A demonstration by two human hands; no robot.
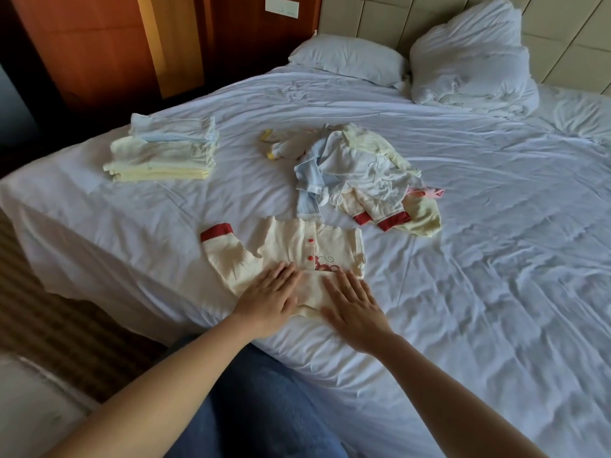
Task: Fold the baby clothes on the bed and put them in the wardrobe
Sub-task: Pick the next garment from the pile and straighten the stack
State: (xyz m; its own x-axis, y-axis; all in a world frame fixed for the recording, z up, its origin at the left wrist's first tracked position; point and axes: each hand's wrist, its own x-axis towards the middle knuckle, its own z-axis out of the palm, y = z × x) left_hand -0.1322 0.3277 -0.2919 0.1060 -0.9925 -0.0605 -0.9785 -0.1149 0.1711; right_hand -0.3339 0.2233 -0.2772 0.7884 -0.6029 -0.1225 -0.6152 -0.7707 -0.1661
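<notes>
A cream baby shirt with red buttons lies near the bed's near edge, its near part folded over and 1 red-cuffed sleeve stretched out to the left. The left hand and right hand press flat on the fold, side by side. Each grip is apart, fingers straight, clamped on nothing. Behind the shirt sits a loose pile of baby clothes, and to the left a folded stack. A pillow lies at the head of the white bed.
</notes>
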